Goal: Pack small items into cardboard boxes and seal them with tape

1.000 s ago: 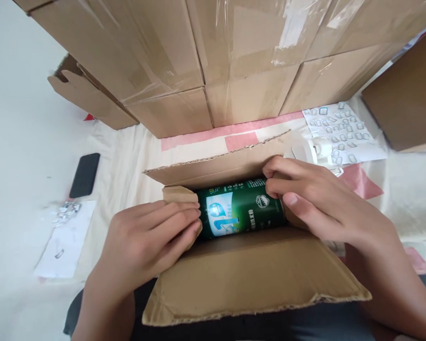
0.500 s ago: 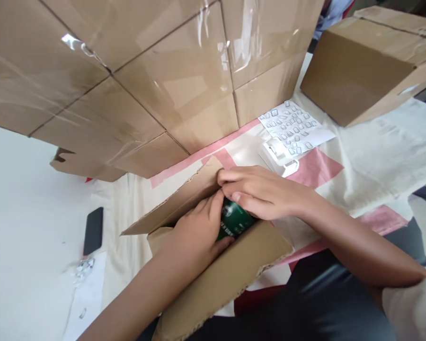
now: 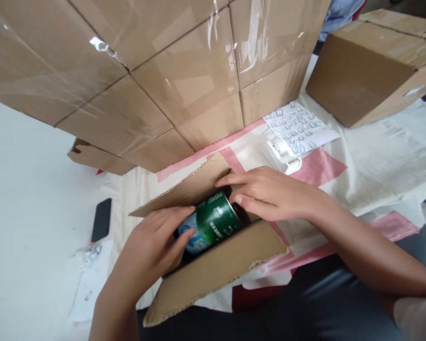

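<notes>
While spread, hands (image 3: 159,237) (image 3: 266,193) at a green can (image 3: 218,219), pink-patterned cloth (image 3: 383,154) below, taped cartons (image 3: 191,87) behind

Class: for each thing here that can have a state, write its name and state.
Carton: open, long flaps spread
Green can: on its side, inside the carton
Left hand: on the can
Right hand: at the carton's right end
Phone: flat, dark
Stacked boxes: covered in clear plastic
</notes>
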`<state>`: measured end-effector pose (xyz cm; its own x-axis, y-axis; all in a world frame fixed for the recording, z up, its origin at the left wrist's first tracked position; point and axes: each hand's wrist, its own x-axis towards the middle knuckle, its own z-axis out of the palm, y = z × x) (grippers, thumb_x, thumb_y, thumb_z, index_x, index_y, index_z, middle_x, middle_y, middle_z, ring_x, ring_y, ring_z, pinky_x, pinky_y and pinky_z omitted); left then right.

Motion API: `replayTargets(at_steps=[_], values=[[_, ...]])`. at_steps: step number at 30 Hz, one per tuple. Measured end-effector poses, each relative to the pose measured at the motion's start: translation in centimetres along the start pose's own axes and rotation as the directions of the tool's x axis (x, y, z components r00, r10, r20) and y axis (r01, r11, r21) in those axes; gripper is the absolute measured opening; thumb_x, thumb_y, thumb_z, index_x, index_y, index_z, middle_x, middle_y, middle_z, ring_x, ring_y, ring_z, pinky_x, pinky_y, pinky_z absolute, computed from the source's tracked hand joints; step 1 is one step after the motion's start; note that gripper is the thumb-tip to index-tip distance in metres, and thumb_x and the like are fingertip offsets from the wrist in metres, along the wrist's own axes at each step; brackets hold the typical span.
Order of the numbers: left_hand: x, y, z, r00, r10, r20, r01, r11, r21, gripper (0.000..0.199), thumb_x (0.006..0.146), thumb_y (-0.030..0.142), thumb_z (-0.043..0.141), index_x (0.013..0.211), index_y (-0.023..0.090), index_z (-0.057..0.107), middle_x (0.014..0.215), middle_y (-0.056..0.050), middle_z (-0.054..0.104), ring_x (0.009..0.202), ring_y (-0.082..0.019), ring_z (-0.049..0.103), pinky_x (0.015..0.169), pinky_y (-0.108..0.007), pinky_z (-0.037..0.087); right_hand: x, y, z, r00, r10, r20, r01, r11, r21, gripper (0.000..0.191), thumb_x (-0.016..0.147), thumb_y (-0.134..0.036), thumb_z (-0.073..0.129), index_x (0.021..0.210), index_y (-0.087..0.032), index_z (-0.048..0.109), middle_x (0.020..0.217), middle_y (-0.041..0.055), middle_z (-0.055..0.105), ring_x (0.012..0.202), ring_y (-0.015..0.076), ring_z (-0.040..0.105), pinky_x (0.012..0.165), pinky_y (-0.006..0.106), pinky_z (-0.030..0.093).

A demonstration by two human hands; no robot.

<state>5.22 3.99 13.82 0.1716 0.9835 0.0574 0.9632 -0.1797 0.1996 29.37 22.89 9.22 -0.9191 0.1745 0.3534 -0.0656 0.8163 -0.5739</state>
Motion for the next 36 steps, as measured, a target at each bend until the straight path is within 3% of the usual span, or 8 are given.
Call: replayTargets(at_steps=[3,7,12,22,26,28,31,36], values=[[-3.9,-1.7,1.4,0.969,-0.048,-0.242,0.030,0.997,-0.077,0.034,0.095,0.024,0.062,0.129,0.026,0.059,0.126,-0.006,0.070,0.123,-0.025,0.060,0.105,-0.042,0.047,-0.2,-0.5,-0.1,0.998,0.022,0.055,-0.018,0.997,-0.072,0.046,0.107,-0.031,0.036,0.075,-0.017,0.066,0.132,0.0095,0.064,0.086,0.0180,0.064,0.078,0.035,0.046],[-6.3,-3.0,4.7,0.967,-0.078,-0.243,0.028,0.979,-0.204,0.039,0.103,0.044,0.041,0.131,0.025,0.059,0.146,-0.011,0.056,0.140,-0.032,0.042,0.114,-0.054,0.036,0.4,-0.6,0.0,0.996,0.020,0.090,-0.012,0.996,-0.091,0.053,0.109,-0.035,0.029,0.069,-0.017,0.059,0.136,0.0091,0.059,0.083,0.0155,0.062,0.077,0.034,0.045],[-7.0,-4.2,8.0,0.888,-0.049,-0.457,-0.087,0.959,-0.271,0.051,0.104,0.056,0.027,0.128,0.025,0.059,0.144,-0.012,0.055,0.139,-0.034,0.040,0.116,-0.058,0.031,1.3,-0.7,0.3,0.998,0.025,0.051,-0.021,0.997,-0.075,0.060,0.109,-0.045,0.018,0.082,-0.019,0.065,0.133,0.0104,0.055,0.088,0.0182,0.060,0.076,0.035,0.047],[-8.4,-3.1,8.2,0.890,-0.069,-0.452,-0.044,0.971,-0.235,0.049,0.104,0.051,0.030,0.130,0.022,0.060,0.146,-0.013,0.052,0.145,-0.038,0.035,0.116,-0.058,0.031,0.3,0.0,1.5,0.992,-0.066,-0.104,0.054,0.992,-0.118,0.061,0.105,-0.060,0.018,0.098,-0.025,0.068,0.146,0.0094,0.038,0.099,0.0246,0.059,0.078,0.044,0.057],[-8.4,-2.6,8.1,0.888,-0.163,-0.431,0.021,0.949,-0.315,0.048,0.103,0.051,0.032,0.136,0.028,0.057,0.149,-0.008,0.051,0.147,-0.038,0.034,0.119,-0.058,0.031,-0.1,0.5,1.6,0.972,-0.046,-0.229,0.005,0.984,-0.178,0.059,0.103,-0.067,0.020,0.102,-0.032,0.067,0.146,0.0065,0.044,0.090,0.0208,0.061,0.067,0.038,0.058],[-8.4,-2.5,8.2,0.884,-0.193,-0.426,0.041,0.940,-0.339,0.048,0.103,0.050,0.031,0.142,0.033,0.053,0.152,-0.005,0.050,0.148,-0.036,0.033,0.121,-0.057,0.028,-0.1,0.6,1.7,0.962,-0.094,-0.258,0.040,0.977,-0.210,0.055,0.104,-0.064,0.023,0.107,-0.033,0.068,0.143,0.0074,0.050,0.091,0.0211,0.064,0.068,0.038,0.059],[-8.4,-2.6,8.6,0.874,-0.179,-0.452,0.024,0.944,-0.328,0.056,0.103,0.055,0.024,0.152,0.038,0.044,0.161,0.000,0.041,0.151,-0.034,0.029,0.126,-0.054,0.021,0.0,0.8,2.0,0.945,-0.165,-0.282,0.106,0.971,-0.212,0.054,0.106,-0.057,0.024,0.114,-0.030,0.070,0.132,0.0093,0.063,0.105,0.0263,0.069,0.078,0.043,0.062],[-8.4,-3.0,9.4,0.852,-0.118,-0.509,-0.040,0.956,-0.290,0.065,0.102,0.061,0.018,0.159,0.035,0.034,0.169,0.005,0.029,0.156,-0.032,0.022,0.129,-0.051,0.018,0.3,1.1,2.4,0.960,-0.098,-0.263,0.074,0.992,-0.100,0.060,0.106,-0.059,0.022,0.120,-0.027,0.072,0.121,0.0118,0.072,0.107,0.0282,0.073,0.080,0.045,0.063]])
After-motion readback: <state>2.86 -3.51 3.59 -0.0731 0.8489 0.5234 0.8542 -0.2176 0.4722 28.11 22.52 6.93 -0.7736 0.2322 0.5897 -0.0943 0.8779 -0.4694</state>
